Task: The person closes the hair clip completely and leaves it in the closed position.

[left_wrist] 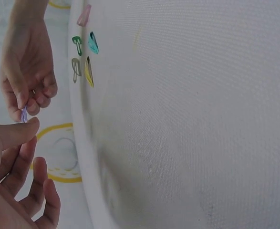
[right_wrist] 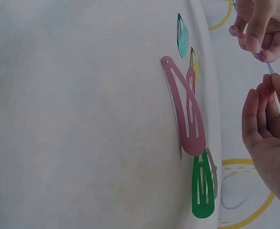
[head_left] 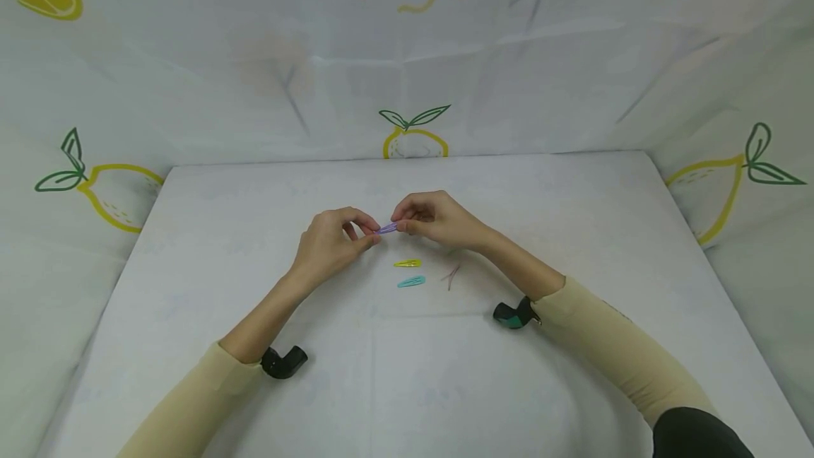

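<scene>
Pinching a slim purple snap-style hair clip [head_left: 387,229] by both ends, with the left hand [head_left: 331,240] on one tip and the right hand [head_left: 448,221] on the other. Probably gripped like that to keep it steady and leave the middle bare. Held up off the white cloth-covered table [head_left: 432,380], between the fingertips, with just a short stretch showing. Thumb-and-forefinger pinch on each side, no gap beyond the clip's thickness, other fingers loosely bent. Can't tell if snapped or popped. Can also spot a glossy yellow teardrop clip [head_left: 407,263], a streaked teal teardrop clip [head_left: 411,281], plus plain pink [right_wrist: 193,144], green [right_wrist: 203,209] and greyish [left_wrist: 75,62] clips, maybe grouped for easy reach.
</scene>
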Motion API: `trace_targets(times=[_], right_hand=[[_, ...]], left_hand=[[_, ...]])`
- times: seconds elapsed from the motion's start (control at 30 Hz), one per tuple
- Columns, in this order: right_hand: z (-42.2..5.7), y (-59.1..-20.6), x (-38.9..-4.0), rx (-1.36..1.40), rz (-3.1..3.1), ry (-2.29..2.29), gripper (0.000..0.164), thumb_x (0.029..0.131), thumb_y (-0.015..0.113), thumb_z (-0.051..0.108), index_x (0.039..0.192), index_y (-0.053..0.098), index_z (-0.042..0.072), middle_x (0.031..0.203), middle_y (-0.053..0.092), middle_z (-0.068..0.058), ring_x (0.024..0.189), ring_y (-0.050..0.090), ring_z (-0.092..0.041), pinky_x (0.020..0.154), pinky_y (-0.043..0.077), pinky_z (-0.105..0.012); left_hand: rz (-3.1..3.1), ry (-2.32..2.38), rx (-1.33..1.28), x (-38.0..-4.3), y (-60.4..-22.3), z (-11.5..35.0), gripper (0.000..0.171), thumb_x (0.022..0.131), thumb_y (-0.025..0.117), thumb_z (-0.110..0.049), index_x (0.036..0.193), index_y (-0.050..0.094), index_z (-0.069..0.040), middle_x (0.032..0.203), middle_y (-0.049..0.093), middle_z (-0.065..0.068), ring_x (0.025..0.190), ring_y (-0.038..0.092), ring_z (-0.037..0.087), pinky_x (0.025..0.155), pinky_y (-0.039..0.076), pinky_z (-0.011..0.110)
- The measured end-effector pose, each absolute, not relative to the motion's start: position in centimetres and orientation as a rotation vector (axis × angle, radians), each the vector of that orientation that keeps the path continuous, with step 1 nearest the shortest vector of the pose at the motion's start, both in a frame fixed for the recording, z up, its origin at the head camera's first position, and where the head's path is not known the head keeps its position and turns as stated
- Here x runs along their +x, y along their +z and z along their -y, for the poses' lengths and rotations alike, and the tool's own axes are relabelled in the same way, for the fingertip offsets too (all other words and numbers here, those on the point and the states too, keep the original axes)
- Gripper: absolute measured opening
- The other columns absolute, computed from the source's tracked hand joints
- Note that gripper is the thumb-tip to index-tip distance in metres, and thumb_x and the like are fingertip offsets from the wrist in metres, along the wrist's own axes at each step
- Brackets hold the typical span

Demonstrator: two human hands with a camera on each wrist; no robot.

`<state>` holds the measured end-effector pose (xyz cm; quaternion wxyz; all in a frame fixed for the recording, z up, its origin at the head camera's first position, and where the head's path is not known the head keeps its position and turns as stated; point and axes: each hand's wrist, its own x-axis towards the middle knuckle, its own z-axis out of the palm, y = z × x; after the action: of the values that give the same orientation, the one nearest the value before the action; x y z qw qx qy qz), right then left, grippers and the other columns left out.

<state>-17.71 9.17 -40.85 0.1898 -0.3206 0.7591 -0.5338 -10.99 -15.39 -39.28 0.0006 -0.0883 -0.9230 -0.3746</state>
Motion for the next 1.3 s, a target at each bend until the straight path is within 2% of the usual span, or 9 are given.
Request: trace_targets(times=[0.13,0.27,0.67,0.9,1.3], right_hand=[[-9.19,-40.77,-17.66,-0.856,-2.105,-1.514,0.015,0.103,0.071,0.004,0.117,0.074,0.0,0.105,0.072,-0.028,0.095,0.069,-0.045,0.085,0.057,-0.023],[-9.28,-40.66,-17.58,-0.81,-2.098,-1.513,0.016,0.104,0.07,0.006,0.119,0.075,0.002,0.107,0.072,-0.029,0.097,0.068,-0.046,0.086,0.057,-0.025],[-9.43,-40.96,-17.68,-0.896,-2.204,-1.431,0.02,0.097,0.078,0.003,0.117,0.077,0.0,0.101,0.077,-0.013,0.09,0.07,-0.018,0.088,0.06,-0.021],[-9.48,-40.74,-17.48,-0.936,-2.295,-1.355,0.019,0.096,0.082,0.007,0.115,0.079,0.004,0.101,0.079,-0.009,0.09,0.07,-0.017,0.091,0.063,-0.03],[-9.61,-40.94,-17.39,-0.94,-2.382,-1.24,0.014,0.095,0.084,0.011,0.107,0.079,0.005,0.099,0.08,-0.006,0.088,0.071,-0.014,0.089,0.062,-0.032]], left_hand=[[2.897,-1.172,-0.266,-10.99,-39.32,15.33,0.01,0.091,0.089,-0.025,0.098,0.084,-0.019,0.087,0.077,-0.001,0.075,0.063,0.019,0.053,0.038,0.027],[2.883,-1.169,-0.278,-11.03,-39.38,15.31,0.01,0.091,0.088,-0.024,0.099,0.084,-0.018,0.087,0.077,-0.001,0.075,0.063,0.019,0.052,0.037,0.026],[2.902,-1.182,-0.273,-11.12,-39.63,15.34,0.01,0.092,0.086,-0.026,0.1,0.084,-0.02,0.085,0.075,-0.002,0.073,0.061,0.018,0.052,0.038,0.028],[2.928,-1.182,-0.257,-11.19,-39.78,15.33,0.011,0.092,0.086,-0.028,0.099,0.084,-0.02,0.083,0.074,0.001,0.071,0.058,0.018,0.053,0.039,0.029],[2.972,-1.153,-0.242,-11.38,-40.18,15.04,0.011,0.092,0.085,-0.032,0.098,0.084,-0.022,0.08,0.071,0.001,0.068,0.056,0.017,0.053,0.04,0.03]])
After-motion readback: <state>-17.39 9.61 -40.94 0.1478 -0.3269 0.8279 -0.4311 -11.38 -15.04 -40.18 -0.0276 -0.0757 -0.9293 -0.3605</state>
